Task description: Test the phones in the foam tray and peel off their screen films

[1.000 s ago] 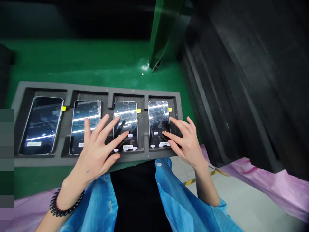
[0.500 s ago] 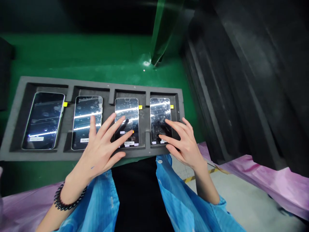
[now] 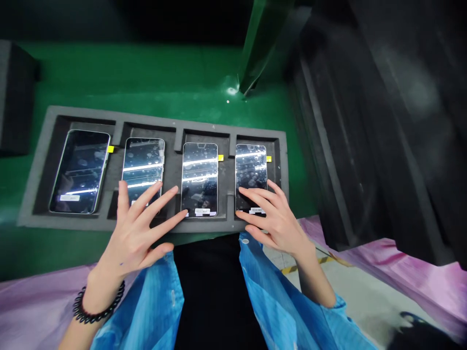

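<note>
Several smartphones lie face up in a grey foam tray (image 3: 146,118), one per compartment. My left hand (image 3: 136,236) is spread, fingers apart, over the lower part of the second phone (image 3: 144,158) from the left. Its index fingertip reaches the lower left corner of the third phone (image 3: 199,170). Over the lower half of the rightmost phone (image 3: 251,165), my right hand (image 3: 279,221) has its fingers stretched out and holds nothing; whether the fingertips touch the glass I cannot tell. The leftmost phone (image 3: 80,167) lies apart from both hands, with a white label near its bottom.
Yellow tabs stick out beside three phones, one of them a yellow tab (image 3: 220,158). The tray rests on a green surface (image 3: 146,78). A green post (image 3: 259,48) rises behind it. Black foam pieces (image 3: 365,121) stand at the right, and a dark block (image 3: 16,97) at the left.
My left hand has drawn back left and down from the third phone, uncovering its lower screen. My right hand has shifted slightly leftward across the rightmost phone. The whole view has shifted a little.
</note>
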{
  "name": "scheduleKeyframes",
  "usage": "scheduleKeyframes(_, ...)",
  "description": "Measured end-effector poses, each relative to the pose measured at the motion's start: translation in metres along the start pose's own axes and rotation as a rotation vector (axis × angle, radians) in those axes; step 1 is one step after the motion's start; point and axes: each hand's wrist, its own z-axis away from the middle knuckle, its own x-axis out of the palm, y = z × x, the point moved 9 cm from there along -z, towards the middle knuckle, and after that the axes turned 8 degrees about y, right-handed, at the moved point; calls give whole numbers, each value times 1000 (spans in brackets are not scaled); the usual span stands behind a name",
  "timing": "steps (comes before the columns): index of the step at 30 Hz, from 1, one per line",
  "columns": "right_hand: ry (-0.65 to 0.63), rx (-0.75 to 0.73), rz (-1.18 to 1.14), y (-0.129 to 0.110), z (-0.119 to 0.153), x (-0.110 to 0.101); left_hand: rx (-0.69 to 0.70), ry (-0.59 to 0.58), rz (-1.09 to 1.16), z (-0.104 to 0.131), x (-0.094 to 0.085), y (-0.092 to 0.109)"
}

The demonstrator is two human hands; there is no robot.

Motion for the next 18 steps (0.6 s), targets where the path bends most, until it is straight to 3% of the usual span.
scheduleKeyframes(7, 127, 35, -28, 8, 13, -22, 123, -62, 26, 3, 9, 2)
scheduleKeyframes(15, 110, 67, 0, 12, 20, -31, 227, -244, 50, -16, 23, 14)
scheduleKeyframes(18, 70, 56, 28, 10, 19, -25, 255, -180, 55, -18, 20, 15)
